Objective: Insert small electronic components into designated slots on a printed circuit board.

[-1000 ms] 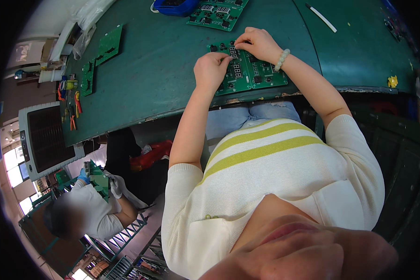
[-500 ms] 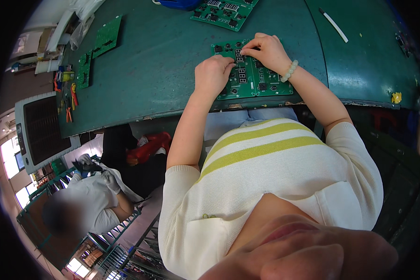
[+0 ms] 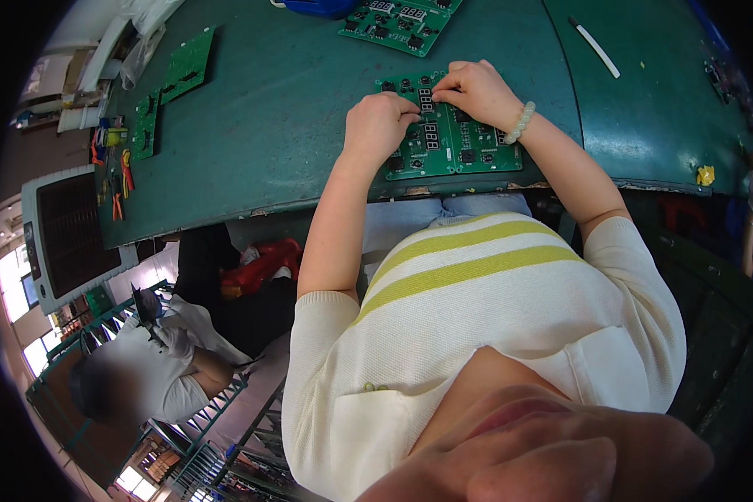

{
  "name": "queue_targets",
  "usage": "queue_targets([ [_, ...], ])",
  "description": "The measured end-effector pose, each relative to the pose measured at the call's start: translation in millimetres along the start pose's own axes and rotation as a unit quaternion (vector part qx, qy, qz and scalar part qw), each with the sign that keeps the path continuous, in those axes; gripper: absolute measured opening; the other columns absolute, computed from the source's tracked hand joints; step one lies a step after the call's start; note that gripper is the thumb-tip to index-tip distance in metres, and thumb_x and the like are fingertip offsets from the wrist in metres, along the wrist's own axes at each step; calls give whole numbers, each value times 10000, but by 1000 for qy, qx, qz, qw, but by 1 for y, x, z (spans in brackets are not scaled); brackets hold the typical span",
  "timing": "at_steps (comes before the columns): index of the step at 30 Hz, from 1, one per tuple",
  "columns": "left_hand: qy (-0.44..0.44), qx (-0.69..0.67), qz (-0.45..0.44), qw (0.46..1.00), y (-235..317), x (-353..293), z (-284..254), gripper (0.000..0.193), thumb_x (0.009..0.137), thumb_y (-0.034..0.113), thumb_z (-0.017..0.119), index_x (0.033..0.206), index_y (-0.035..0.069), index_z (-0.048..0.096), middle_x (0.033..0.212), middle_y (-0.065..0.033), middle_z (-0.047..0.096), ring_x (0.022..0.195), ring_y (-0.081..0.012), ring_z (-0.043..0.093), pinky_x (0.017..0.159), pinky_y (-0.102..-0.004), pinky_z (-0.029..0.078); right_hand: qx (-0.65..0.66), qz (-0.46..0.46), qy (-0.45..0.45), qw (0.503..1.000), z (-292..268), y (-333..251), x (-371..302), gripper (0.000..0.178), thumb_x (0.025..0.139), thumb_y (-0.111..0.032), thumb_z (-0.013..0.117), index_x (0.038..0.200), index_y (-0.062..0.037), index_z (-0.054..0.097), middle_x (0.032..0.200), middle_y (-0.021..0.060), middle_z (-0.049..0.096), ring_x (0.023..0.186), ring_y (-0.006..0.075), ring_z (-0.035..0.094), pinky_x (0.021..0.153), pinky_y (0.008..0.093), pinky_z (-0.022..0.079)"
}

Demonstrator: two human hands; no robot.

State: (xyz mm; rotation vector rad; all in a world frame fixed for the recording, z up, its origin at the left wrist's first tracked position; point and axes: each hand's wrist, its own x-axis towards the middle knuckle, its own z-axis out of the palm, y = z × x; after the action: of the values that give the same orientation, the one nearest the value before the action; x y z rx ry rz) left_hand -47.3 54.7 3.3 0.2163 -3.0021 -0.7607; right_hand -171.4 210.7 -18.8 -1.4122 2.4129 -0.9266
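1. A green circuit board (image 3: pixel 448 134), a panel of several small units carrying dark display blocks and black components, lay flat on the green work table (image 3: pixel 293 109), close to the table's near edge and straight in front of the person.
2. The left hand (image 3: pixel 378 124) rested on the board's left half, its fingers curled together and pressed down onto the board near the middle column of display blocks.
3. The right hand (image 3: pixel 475 90) sat over the board's upper right part, thumb and forefinger pinched together at a small component near the top centre; whether something was held between them could not be told.
4. The two hands' fingertips nearly met over the board's centre line. A pale bead bracelet (image 3: pixel 520 123) circled the right wrist.
5. A second green circuit board (image 3: pixel 400 21) of the same kind lay farther back on the table, just beside a blue tray (image 3: pixel 330 7) at the far edge.
6. A thin white stick (image 3: pixel 596 48) lay at an angle, well apart to the right.
7. A small yellow object (image 3: pixel 706 176) sat at the table's right near edge.
8. Two more green boards (image 3: pixel 186 65) lay at the far left of the table, near red and orange-handled pliers (image 3: pixel 123 180).
9. Flat white and brown packages (image 3: pixel 75 79) were stacked beyond the left end; their labels were too small to make out.
10. A white boxed fan unit (image 3: pixel 67 238) with a dark grille stood below the table's left end, and another person (image 3: pixel 155 368) in white sat lower left.
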Motion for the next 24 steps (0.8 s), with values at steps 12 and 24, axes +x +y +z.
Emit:
queue_targets([
  [12, 66, -788, -273, 548, -32, -11, -11, 199, 882, 76, 445, 1000, -71, 510, 735, -74, 480, 572, -87, 399, 449, -203, 297, -230, -110, -61, 965, -9, -16, 13, 92, 704, -163, 602, 714, -96, 664, 732, 26, 576, 777, 209, 577, 717, 339, 372],
  [24, 22, -804, -201, 559, -42, -16, -1, 246, 908, 205, 525, 978, -30, 545, 735, -51, 529, 574, -82, 413, 450, -195, 313, 585, 155, -42, 795, -36, 20, 8, 241, 875, -13, 446, 1094, 46, 526, 906, 67, 565, 710, 57, 486, 584, 154, 401],
])
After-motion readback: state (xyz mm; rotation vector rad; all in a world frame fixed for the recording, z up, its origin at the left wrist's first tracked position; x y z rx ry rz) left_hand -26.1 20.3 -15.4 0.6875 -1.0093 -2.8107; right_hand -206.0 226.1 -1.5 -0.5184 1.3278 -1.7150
